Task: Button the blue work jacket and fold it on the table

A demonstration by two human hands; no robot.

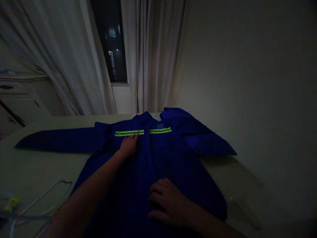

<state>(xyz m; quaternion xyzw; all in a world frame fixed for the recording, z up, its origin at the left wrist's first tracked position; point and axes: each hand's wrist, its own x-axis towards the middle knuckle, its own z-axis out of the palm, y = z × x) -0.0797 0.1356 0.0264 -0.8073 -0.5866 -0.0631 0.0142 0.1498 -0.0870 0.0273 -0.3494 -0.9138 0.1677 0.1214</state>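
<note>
A dark blue work jacket (123,185) with yellow-green reflective chest stripes lies spread on the table, front side up. Its left-hand sleeve in view (61,140) stretches out flat, while the other sleeve (210,140) is bent and rumpled. My left hand (129,145) rests on the chest, fingers stretched out, their tips at one stripe. Lower down, over the front closure, my right hand (168,201) is on or just above the cloth. Its fingers are loosely bent, with a gap between them and the thumb, and nothing shows in it.
White wire hangers (44,195) with a yellow piece lie at the lower left of the pale table (32,168). A wall (247,82) borders the right side. Behind are curtains (156,56), a dark window (110,43) and a cabinet (24,96).
</note>
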